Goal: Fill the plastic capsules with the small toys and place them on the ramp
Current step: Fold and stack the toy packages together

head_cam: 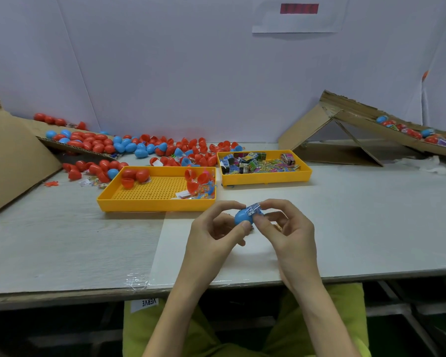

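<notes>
— Now, head view: which step does the panel show?

— Filling. The left hand (215,229) grips a blue capsule (242,219) between thumb and fingers, above the bench (62,240) and just in front of the person. The right hand (287,228) pinches a toy packet (253,209) at the capsule's upper edge. The packet lies against the shell; whether any of it is inside cannot be told. Neither hand is free.

— Where do the supplies lie?

— Behind the hands stand two yellow trays. The right tray (267,178) holds a heap of toy packets. The left tray (150,205) holds a few red capsule pieces and loose bits. Further back on the left, a pile of red and blue capsules (95,143) spills from a cardboard chute (16,155) onto the bench.

— And the destination?

— The cardboard ramp (358,119) stands at the far right, well apart from the hands. Several finished capsules (407,131) already lie in its channel.

— What does the next move call for?

— Judged from this view, the packet must be pushed fully into the shell, and folded if it catches on the rim. Then the capsule must be closed. Whether the second half is hinged on or hidden behind the fingers cannot be told. After closing, a long reach to the right, past the toy tray, would bring the capsule to the ramp's upper end for release.
</notes>
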